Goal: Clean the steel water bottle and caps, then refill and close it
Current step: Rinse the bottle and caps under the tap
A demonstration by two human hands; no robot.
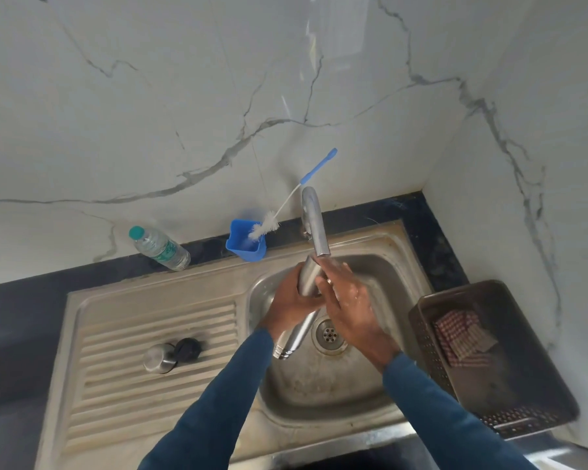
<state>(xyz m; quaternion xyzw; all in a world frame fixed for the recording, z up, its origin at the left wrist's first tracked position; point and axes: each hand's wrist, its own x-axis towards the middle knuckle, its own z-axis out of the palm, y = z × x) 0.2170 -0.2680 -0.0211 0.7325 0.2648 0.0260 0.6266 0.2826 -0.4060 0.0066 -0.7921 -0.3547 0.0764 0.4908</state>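
The steel water bottle point(299, 329) is tilted over the sink basin point(323, 388), its open threaded mouth pointing down toward me and its base up under the tap spout point(316, 228). My left hand point(291, 305) grips the bottle around its middle from the left. My right hand point(345, 298) lies with straight wet fingers against the bottle's upper part. A steel cap point(159, 358) and a black inner cap point(187, 349) sit side by side on the ribbed drainboard point(143, 395).
A blue holder point(246, 245) with a white-bristled bottle brush point(286, 206) stands behind the sink. A clear plastic water bottle point(158, 248) with a green cap stands at the back left. A dark perforated basket point(510, 395) holding a checked cloth point(462, 335) sits right of the basin.
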